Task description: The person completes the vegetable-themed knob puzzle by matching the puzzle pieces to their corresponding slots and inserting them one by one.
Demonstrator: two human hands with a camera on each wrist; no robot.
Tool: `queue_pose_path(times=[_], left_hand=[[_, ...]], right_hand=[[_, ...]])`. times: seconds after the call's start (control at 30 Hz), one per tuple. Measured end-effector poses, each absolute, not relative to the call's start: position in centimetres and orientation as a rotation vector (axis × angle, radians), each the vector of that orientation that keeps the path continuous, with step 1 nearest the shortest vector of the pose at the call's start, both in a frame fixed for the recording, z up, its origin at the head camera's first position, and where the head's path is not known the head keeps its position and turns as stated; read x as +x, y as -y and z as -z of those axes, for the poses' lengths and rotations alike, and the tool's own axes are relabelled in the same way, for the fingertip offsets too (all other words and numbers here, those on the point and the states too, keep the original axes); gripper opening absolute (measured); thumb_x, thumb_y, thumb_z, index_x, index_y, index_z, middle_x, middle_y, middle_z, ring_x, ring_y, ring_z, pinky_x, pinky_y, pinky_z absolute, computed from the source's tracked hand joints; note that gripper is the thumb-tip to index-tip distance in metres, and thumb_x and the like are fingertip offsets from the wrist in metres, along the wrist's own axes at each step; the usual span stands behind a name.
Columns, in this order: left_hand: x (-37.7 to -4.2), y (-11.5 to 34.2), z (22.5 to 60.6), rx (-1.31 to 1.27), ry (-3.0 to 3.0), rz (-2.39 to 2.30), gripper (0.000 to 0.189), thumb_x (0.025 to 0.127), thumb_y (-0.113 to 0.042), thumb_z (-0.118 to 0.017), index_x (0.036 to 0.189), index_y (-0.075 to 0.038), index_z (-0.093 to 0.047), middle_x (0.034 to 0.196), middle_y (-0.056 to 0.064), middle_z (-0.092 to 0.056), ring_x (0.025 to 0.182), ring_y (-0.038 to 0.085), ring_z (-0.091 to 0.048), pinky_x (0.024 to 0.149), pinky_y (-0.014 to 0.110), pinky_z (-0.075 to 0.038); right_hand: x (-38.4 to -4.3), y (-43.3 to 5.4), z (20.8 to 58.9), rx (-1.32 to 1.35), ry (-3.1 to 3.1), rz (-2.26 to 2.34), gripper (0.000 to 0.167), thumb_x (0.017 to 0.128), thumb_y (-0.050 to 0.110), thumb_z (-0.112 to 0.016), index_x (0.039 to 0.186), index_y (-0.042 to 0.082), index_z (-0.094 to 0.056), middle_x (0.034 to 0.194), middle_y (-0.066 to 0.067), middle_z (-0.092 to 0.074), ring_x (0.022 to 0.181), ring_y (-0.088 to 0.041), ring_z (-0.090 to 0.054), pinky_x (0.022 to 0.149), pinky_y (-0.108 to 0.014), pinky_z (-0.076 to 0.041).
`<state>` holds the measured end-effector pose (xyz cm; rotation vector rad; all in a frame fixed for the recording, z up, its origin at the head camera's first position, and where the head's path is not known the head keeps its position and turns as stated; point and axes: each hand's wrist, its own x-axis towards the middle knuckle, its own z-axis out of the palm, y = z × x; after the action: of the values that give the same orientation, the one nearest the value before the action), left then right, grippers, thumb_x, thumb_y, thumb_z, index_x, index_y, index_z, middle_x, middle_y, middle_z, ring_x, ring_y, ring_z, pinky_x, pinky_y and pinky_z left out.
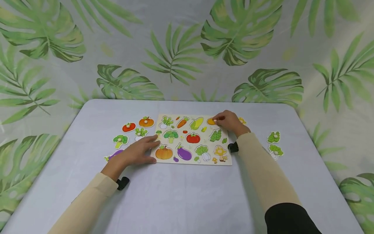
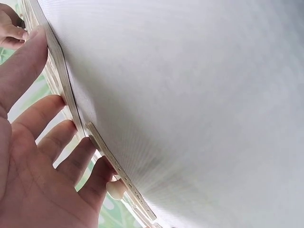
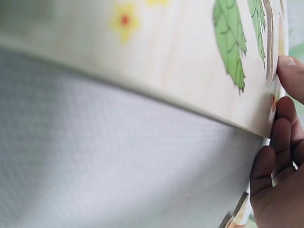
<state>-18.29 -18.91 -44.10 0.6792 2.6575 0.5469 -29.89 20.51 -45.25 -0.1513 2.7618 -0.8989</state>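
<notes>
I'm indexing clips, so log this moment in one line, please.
left hand: touches left edge of puzzle board | right hand: pinches orange piece at board's far right corner | loose pieces: on table, both sides of board

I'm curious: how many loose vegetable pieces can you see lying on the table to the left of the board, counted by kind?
Tomato: 1
Pumpkin: 1
Broccoli: 1
Leafy green-and-white vegetable: 1
Eggplant, partly hidden: 1
Total in view: 5
</notes>
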Motion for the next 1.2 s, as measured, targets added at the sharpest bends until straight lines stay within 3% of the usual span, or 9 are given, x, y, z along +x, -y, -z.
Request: queue_pose_path(times=[0.33,0.63,1.03,1.2], left_hand=[[-18.4,18.8,44.3,0.663,-2.642,-0.531,0.075,0.085,-0.034,-0.078,0.15,-0.015,-0.045,0.164,0.011,-0.029,0.151,0.038,-0.026,0.121,0.057,-0.029],[-18.5,18.7,44.2,0.654,-2.644,-0.523,0.075,0.084,-0.033,-0.079,0.15,-0.016,-0.046,0.164,0.01,-0.028,0.152,0.037,-0.025,0.121,0.057,-0.028],[-18.3,18.7,44.1,0.639,-2.631,-0.553,0.075,0.085,-0.031,-0.078,0.15,-0.014,-0.045,0.165,0.009,-0.028,0.152,0.037,-0.024,0.122,0.056,-0.028],[-18.3,18.8,43.9,0.641,-2.637,-0.543,0.075,0.085,-0.032,-0.078,0.15,-0.015,-0.045,0.165,0.009,-0.028,0.152,0.037,-0.024,0.121,0.056,-0.028]], right_hand=[[-29.7,-21.1,45.7,-0.174,-2.755,0.926,0.031,0.099,0.024,-0.06,0.126,0.011,-0.069,0.117,-0.015,-0.058,0.107,-0.03,-0.053,0.101,-0.047,-0.046],[-29.4,-21.9,44.2,-0.21,-2.703,0.942,0.045,0.095,0.013,-0.061,0.14,0.014,-0.057,0.133,-0.018,-0.058,0.118,-0.032,-0.053,0.106,-0.049,-0.046],[-27.9,-22.6,41.3,-0.428,-2.804,0.845,0.025,0.097,0.013,-0.059,0.118,0.005,-0.069,0.126,-0.017,-0.063,0.115,-0.034,-0.053,0.101,-0.051,-0.046],[-26.4,-24.1,41.0,-0.533,-2.824,0.869,0.022,0.096,0.01,-0.062,0.116,0.004,-0.07,0.123,-0.017,-0.065,0.114,-0.035,-0.056,0.1,-0.052,-0.047]])
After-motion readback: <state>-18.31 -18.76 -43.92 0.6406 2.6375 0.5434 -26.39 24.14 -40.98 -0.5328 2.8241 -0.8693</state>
